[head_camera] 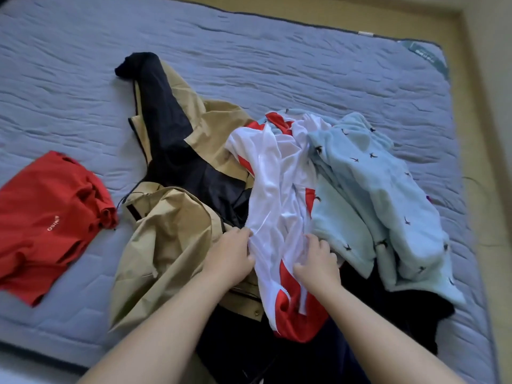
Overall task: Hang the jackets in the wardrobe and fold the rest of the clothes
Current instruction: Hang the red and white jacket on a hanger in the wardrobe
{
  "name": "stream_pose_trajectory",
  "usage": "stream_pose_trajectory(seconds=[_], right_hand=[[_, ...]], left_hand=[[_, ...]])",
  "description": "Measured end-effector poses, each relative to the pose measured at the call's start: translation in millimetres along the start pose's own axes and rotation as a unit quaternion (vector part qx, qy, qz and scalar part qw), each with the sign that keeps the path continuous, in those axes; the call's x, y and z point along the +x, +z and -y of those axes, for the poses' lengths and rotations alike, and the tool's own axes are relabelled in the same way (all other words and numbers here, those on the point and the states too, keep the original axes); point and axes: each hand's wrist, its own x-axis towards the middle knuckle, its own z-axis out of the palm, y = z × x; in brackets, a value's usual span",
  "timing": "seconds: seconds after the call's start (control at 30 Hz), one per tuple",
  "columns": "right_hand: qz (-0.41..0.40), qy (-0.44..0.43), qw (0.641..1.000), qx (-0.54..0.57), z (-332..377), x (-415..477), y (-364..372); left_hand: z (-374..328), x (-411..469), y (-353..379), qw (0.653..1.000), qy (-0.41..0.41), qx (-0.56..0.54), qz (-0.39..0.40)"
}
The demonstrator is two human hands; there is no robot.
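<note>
Plainly, a sorting step is in hand: a grey-blue mattress point(249, 51) is strewn with clothes, and no wardrobe or hanger is shown. A tan jacket point(166, 239) with a dark lining is spread open across the middle and is taken as the landmark. To the right of the tan jacket a pale blue fleece point(374, 189) with small dark bird marks is heaped, partly over a dark garment point(401, 309). Between the tan jacket and the fleece, overlapping the tan jacket's right edge, a red-and-white jacket point(277, 173) is laid inside out, with its white mesh lining and zip turned upward. Well to the left of the tan jacket a red garment point(47, 217) is laid apart, roughly flattened. The red-and-white jacket is gripped at its near part by both hands: its zip edge is pinched by the left hand point(230, 256), and its lining is bunched under the curled fingers of the right hand point(318, 261). It is judged that this jacket is chosen for hanging; next it would need to be lifted clear without the fleece being dragged, then turned right side out.
</note>
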Motion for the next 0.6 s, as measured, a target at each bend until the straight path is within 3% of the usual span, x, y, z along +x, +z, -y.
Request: stream_pose_trajectory(seconds=[0.17, 0.27, 0.43, 0.6], right_hand=[[-0.004, -0.050, 0.999, -0.018, -21, 14, 6], [-0.003, -0.062, 0.998, -0.016, -39, 18, -5], [0.017, -0.025, 0.999, -0.037, -69, 4, -43], [0.088, -0.020, 0.990, 0.106, -62, -28, -101]], left_hand=[[-20, 23, 29, 0.999, -0.029, -0.020, 0.019], [-34, 25, 40, 0.998, -0.014, -0.055, -0.024], [-37, -1, 22, 0.994, 0.047, 0.089, -0.034], [-56, -30, -32, 0.995, -0.006, 0.003, -0.095]])
